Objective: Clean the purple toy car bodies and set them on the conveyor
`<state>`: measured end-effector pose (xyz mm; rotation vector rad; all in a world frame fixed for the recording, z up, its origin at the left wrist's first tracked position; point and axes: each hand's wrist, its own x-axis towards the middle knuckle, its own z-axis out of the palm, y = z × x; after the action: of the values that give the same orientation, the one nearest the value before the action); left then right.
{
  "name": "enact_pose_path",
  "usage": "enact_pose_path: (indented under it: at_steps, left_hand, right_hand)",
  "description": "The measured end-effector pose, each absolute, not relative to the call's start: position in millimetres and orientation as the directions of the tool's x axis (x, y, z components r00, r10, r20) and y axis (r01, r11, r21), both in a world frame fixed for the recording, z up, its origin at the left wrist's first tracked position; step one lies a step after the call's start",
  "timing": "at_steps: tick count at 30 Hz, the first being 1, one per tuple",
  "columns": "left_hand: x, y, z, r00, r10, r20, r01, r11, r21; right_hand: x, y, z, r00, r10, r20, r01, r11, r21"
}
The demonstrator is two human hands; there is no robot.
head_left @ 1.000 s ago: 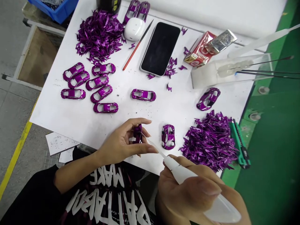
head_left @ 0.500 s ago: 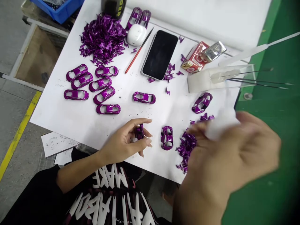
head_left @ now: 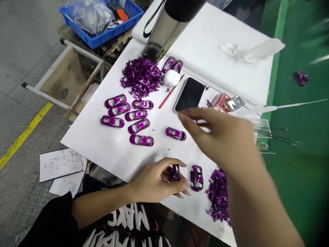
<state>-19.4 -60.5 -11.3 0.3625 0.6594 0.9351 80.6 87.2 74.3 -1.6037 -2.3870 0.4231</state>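
My left hand [head_left: 159, 180] is closed around a purple toy car body [head_left: 174, 172], tilted on end between thumb and fingers just above the table's near edge. Just right of it, a second purple car body [head_left: 196, 178] lies on the white tabletop. My right hand [head_left: 218, 133] is raised over the table, its fingertips pinched together near the phone [head_left: 189, 94]. Motion blurs this hand, and whatever lies between its fingertips cannot be made out. A heap of small purple parts [head_left: 218, 195] is partly hidden by the right forearm.
Several purple car bodies [head_left: 138, 126] lie at left, one [head_left: 176, 133] mid-table. Behind are a purple heap [head_left: 142, 75], a bottle [head_left: 167, 32], a white case [head_left: 171, 78] and a red brush [head_left: 167, 98]. A red box [head_left: 220, 102] and thin rods [head_left: 277, 135] are at right.
My right hand has moved left and away from me toward the phone; the white object it held is no longer visible. The left hand keeps the car body. The view has shifted.
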Motion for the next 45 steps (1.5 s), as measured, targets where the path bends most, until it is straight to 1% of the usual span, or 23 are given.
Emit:
enact_pose_path:
  at_steps: [2,5,8,11,15,20,23,25,28,29,32,34,37,39,41,43,45]
  left_hand:
    - [-18,-60,-15,0.423,0.836,-0.35,-0.633,0.549,0.547]
    - [-17,-61,-20,0.422,0.842,-0.336,-0.643,0.54,0.544]
    - [-15,-61,-23,0.424,0.843,-0.331,-0.643,0.538,0.545]
    - [-14,-61,-24,0.427,0.843,-0.326,-0.652,0.537,0.535]
    - [-13,-60,-24,0.418,0.847,-0.33,-0.657,0.532,0.534]
    - [-16,-59,-22,0.403,0.852,-0.335,-0.658,0.524,0.541]
    - [-18,-59,-17,0.411,0.851,-0.327,-0.669,0.526,0.525]
    - [-21,-60,-13,0.404,0.856,-0.321,-0.698,0.516,0.497]
    - [-25,-60,-9,0.34,0.882,-0.325,-0.751,0.463,0.471]
    - [-26,-61,-9,0.317,0.89,-0.327,-0.763,0.444,0.47]
    - [-26,-62,-11,0.297,0.902,-0.314,-0.769,0.421,0.481]
    - [-24,-63,-11,0.32,0.901,-0.293,-0.733,0.431,0.527]
    - [-20,-66,-11,0.34,0.902,-0.265,-0.624,0.427,0.654]
    - [-17,-68,-11,0.312,0.919,-0.242,-0.569,0.385,0.727]
    - [-15,-70,-11,0.288,0.932,-0.221,-0.542,0.349,0.765]
    - [-15,-71,-11,0.282,0.936,-0.212,-0.522,0.335,0.784]
    - [-15,-72,-12,0.295,0.931,-0.214,-0.5,0.341,0.796]
  right_hand:
    - [38,122,61,-0.459,0.888,0.035,0.82,0.438,-0.37]
    - [-6,161,37,-0.494,0.87,0.002,0.822,0.467,-0.326]
    - [-18,175,24,-0.477,0.877,-0.067,0.849,0.439,-0.296]
    - [-15,178,22,-0.452,0.883,-0.127,0.862,0.396,-0.316]
    - [-14,183,24,-0.446,0.879,-0.17,0.854,0.362,-0.374]
    - [-20,187,28,-0.449,0.872,-0.197,0.855,0.355,-0.379]
    - [-10,172,40,-0.407,0.903,-0.137,0.848,0.318,-0.424]
    - [12,147,53,-0.356,0.932,-0.07,0.82,0.275,-0.502]
    - [65,87,72,-0.279,0.959,0.053,0.756,0.253,-0.603]
    - [84,64,76,-0.259,0.963,0.074,0.766,0.252,-0.592]
    - [131,0,75,-0.247,0.968,0.052,0.782,0.231,-0.578]
    - [148,-29,70,-0.283,0.954,0.098,0.791,0.29,-0.538]
    - [156,-49,64,-0.384,0.892,0.24,0.801,0.451,-0.394]
    - [158,-54,64,-0.398,0.869,0.295,0.821,0.48,-0.309]
    - [157,-58,61,-0.379,0.88,0.287,0.831,0.46,-0.312]
    - [156,-62,53,-0.355,0.893,0.276,0.821,0.439,-0.364]
    - [154,-66,42,-0.318,0.896,0.311,0.82,0.424,-0.384]
